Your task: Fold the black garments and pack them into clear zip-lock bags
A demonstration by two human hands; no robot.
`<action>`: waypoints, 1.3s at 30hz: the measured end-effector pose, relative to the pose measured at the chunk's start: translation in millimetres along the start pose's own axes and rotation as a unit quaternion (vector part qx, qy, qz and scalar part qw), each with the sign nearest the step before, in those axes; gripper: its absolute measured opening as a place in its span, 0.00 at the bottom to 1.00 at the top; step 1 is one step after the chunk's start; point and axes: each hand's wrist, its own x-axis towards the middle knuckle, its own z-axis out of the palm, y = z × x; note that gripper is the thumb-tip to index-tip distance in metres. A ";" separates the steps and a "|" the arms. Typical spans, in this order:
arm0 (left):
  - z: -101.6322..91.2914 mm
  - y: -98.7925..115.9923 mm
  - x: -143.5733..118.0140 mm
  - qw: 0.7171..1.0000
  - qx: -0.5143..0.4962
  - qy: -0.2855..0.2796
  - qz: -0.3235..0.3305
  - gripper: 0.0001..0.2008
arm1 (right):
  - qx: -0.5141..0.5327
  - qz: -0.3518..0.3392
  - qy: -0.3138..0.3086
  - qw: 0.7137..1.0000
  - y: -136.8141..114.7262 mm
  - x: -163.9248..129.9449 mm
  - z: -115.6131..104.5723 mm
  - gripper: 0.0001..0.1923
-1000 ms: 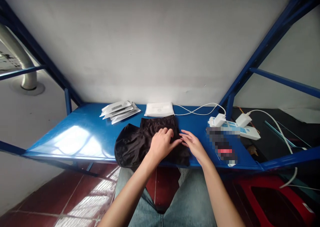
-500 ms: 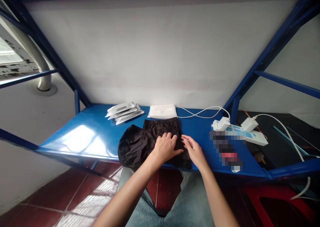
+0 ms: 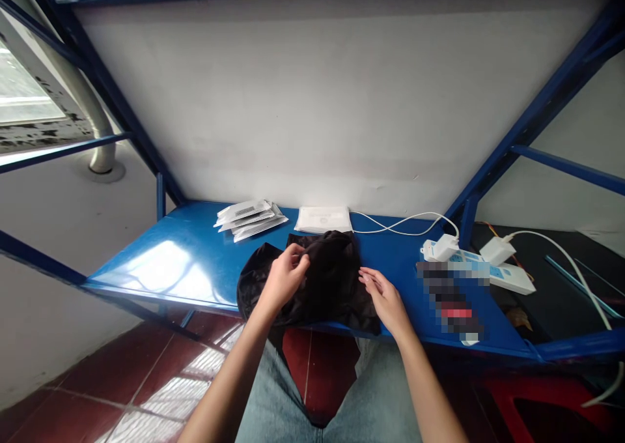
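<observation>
A crumpled black cloth garment [image 3: 327, 280] lies on the blue tabletop at its front edge; its exact kind is hard to tell. At the garment's left part, my left hand [image 3: 287, 275] is closed in a pinch on the dark fabric, and a raised fold runs to the right of the fingers. Beside the right edge of the cloth, my right hand [image 3: 383, 294] has its fingers stretched out, with the fingertips at or touching the fabric.
Flat white packets [image 3: 251, 218] are stacked at the back left, and a white pack [image 3: 323, 219] sits behind the garment. A white power strip [image 3: 502, 273] with chargers and cables lies on the right, near a blurred-out object [image 3: 449, 300]. Blue frame bars [image 3: 488, 163] flank the table.
My left hand has moved left from the middle of the garment and now pinches cloth, which is bunched higher. My right hand stays by the right edge. The view has shifted slightly.
</observation>
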 end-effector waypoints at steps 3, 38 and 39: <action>-19.7 -30.9 -13.4 0.994 -0.014 0.095 -0.055 0.18 | -0.009 -0.003 -0.002 1.000 -0.8 -0.3 0.6 0.24; 4.0 -32.0 -5.4 0.957 0.278 0.084 0.010 0.26 | -0.150 -0.039 -0.071 0.985 -33.0 39.4 -17.9 0.22; 9.4 -33.0 -9.4 0.944 0.309 0.113 0.029 0.25 | -0.157 -0.041 -0.067 0.985 -28.7 36.1 -16.0 0.24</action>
